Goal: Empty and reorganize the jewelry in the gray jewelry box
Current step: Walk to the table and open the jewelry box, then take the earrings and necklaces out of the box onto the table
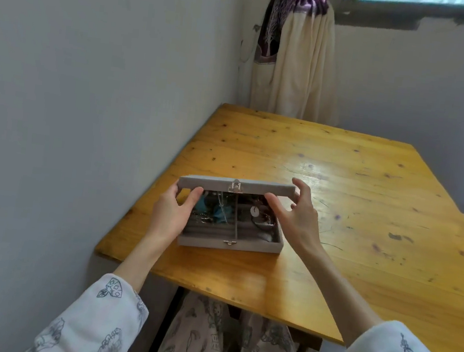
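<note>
A gray jewelry box [246,244] sits near the front left edge of the wooden table [339,188]. Its lid [212,183] is raised partway, with a metal clasp at the middle of its front edge. My left hand [171,212] holds the lid's left corner, thumb under its edge. My right hand [293,211] holds the lid's right end, thumb under it and fingers above. Inside, a divider splits the box. Tangled chains and something teal [218,212] lie in the left half. A round white piece and dark rings [255,212] lie in the right half.
The table stands against a pale wall on the left. A cream garment with a purple scarf [297,53] hangs in the far corner beyond the table. My knees in patterned trousers [220,342] are under the table's front edge.
</note>
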Action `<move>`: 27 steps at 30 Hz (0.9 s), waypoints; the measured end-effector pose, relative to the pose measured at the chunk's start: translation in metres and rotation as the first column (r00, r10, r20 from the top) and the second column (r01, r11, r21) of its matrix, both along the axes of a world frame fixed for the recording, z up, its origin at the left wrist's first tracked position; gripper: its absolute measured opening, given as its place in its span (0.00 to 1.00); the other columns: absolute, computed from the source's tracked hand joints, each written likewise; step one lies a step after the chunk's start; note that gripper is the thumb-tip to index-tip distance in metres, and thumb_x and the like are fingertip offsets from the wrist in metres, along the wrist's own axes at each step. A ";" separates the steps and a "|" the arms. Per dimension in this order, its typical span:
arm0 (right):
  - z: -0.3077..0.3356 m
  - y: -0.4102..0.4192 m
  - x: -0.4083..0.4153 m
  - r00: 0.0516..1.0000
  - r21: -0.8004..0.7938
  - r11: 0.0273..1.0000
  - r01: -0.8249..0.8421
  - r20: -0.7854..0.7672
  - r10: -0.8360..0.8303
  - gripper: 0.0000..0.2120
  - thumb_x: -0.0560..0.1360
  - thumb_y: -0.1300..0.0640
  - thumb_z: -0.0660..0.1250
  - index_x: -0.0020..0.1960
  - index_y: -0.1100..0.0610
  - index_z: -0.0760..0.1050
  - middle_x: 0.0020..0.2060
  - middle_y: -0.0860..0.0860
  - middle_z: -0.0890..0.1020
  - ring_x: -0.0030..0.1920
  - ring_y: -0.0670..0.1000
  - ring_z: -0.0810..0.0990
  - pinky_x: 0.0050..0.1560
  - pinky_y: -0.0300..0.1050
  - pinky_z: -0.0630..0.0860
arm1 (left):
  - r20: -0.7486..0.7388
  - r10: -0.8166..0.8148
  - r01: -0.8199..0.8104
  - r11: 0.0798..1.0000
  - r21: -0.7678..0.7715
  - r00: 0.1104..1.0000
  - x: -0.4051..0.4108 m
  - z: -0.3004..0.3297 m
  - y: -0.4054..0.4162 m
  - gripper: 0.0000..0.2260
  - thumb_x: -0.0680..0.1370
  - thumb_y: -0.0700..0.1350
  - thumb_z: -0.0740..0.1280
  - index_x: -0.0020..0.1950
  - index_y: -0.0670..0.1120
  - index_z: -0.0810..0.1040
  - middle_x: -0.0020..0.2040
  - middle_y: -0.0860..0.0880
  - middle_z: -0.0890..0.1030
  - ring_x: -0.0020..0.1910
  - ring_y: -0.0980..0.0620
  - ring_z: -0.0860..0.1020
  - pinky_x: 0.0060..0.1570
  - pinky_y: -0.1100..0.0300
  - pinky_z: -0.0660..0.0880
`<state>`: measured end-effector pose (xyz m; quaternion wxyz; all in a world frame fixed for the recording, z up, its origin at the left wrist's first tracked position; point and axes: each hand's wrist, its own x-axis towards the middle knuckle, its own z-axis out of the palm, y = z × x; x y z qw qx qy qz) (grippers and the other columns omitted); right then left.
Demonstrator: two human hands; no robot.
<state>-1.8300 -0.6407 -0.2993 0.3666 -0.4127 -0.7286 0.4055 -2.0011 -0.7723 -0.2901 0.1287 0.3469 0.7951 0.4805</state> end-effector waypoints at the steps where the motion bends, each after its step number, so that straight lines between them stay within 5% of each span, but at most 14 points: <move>1: 0.003 0.005 -0.003 1.000 -0.003 1.000 0.006 -0.011 -0.006 0.31 0.72 0.47 0.68 0.70 0.54 0.60 0.65 0.57 0.73 0.65 0.55 0.72 0.62 0.47 0.70 | 0.007 0.012 -0.012 1.000 -0.005 1.000 -0.002 0.005 0.004 0.27 0.77 0.55 0.61 0.71 0.42 0.65 0.70 0.45 0.68 0.69 0.48 0.67 0.62 0.61 0.63; 8: 0.017 0.041 -0.028 0.997 0.012 1.000 -0.005 -0.079 0.006 0.24 0.75 0.51 0.66 0.68 0.54 0.65 0.62 0.54 0.76 0.64 0.52 0.73 0.64 0.50 0.71 | 0.020 0.037 -0.038 0.998 0.049 0.999 -0.032 0.020 0.040 0.23 0.80 0.50 0.57 0.71 0.40 0.64 0.70 0.44 0.68 0.69 0.48 0.66 0.69 0.52 0.63; 10: 0.018 0.052 -0.036 0.996 0.016 1.000 -0.021 -0.088 0.022 0.25 0.76 0.53 0.65 0.70 0.54 0.63 0.63 0.54 0.76 0.64 0.51 0.73 0.65 0.50 0.71 | 0.018 0.028 -0.029 0.996 0.079 0.999 -0.039 0.024 0.050 0.20 0.81 0.46 0.56 0.72 0.42 0.64 0.69 0.48 0.69 0.68 0.51 0.67 0.67 0.58 0.64; 13: 0.015 0.068 -0.049 0.995 0.016 0.999 -0.040 -0.094 0.041 0.26 0.76 0.55 0.63 0.72 0.52 0.61 0.64 0.52 0.75 0.63 0.50 0.72 0.65 0.48 0.70 | 0.038 -0.005 0.000 0.993 0.122 0.999 -0.044 0.027 0.064 0.17 0.81 0.42 0.53 0.71 0.46 0.65 0.60 0.57 0.70 0.58 0.61 0.68 0.47 0.78 0.66; 21: 0.004 0.095 -0.075 0.987 -0.100 0.994 -0.045 -0.158 0.028 0.25 0.78 0.57 0.60 0.73 0.50 0.59 0.66 0.51 0.71 0.67 0.49 0.69 0.66 0.55 0.69 | 0.127 -0.052 0.029 0.984 0.177 0.991 -0.066 0.022 0.094 0.20 0.81 0.38 0.52 0.73 0.48 0.61 0.63 0.55 0.69 0.58 0.63 0.67 0.40 0.83 0.67; 27: 0.005 0.117 -0.089 0.984 -0.151 0.987 -0.054 -0.176 0.027 0.26 0.77 0.56 0.59 0.74 0.48 0.58 0.66 0.51 0.71 0.67 0.50 0.69 0.65 0.57 0.70 | 0.165 -0.095 0.060 0.977 0.202 0.982 -0.076 0.023 0.115 0.22 0.81 0.35 0.51 0.74 0.47 0.58 0.71 0.51 0.66 0.65 0.61 0.63 0.51 0.77 0.63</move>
